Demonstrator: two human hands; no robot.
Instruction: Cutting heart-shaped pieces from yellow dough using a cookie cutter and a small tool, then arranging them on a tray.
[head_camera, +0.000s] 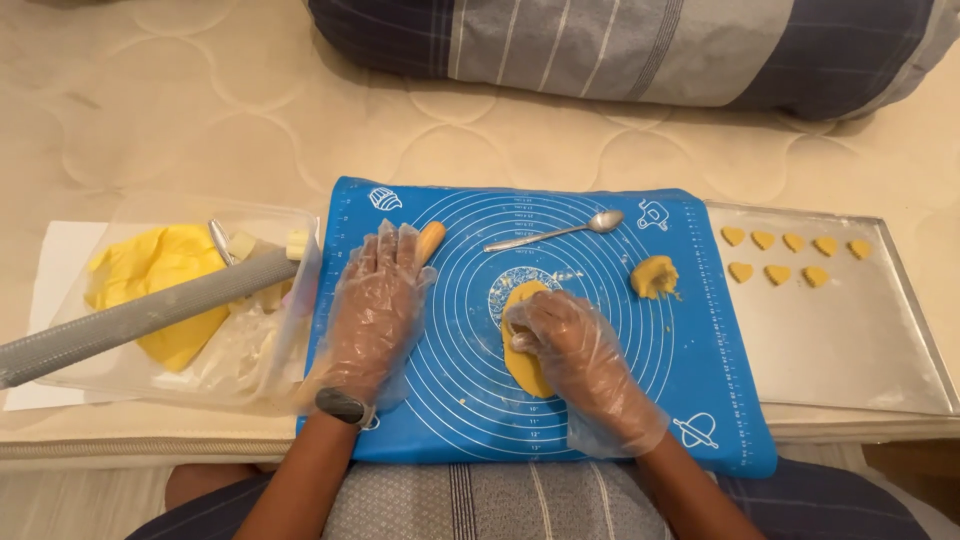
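We see both hands in thin clear plastic gloves over a blue silicone baking mat (460, 390) printed with white rings. The right hand (570, 345) is curled down onto a flattened oval of yellow dough (522, 372) lying near the middle of the mat; the fingers are bent and pressing on the dough's upper part, and whether they pinch anything small underneath we cannot tell. The left hand (378, 305) lies flat and spread on the mat's left side, fingers loose and gripping nothing — its fingertips rest against a small wooden-handled tool (431, 238), mostly hidden beneath the glove.

Further up the mat lies a metal spoon (556, 233), and to its right a small lump of yellow dough (654, 276), well apart from the oval piece. Just beside the mat's right edge sits a metal baking tray (840, 350) with two rows of little heart-shaped dough pieces (778, 273) in its far part. To the left, a clear plastic bag (255, 365) holds more yellow dough, with a grey rolling pin (140, 312) resting across it — all on a quilted cream surface.
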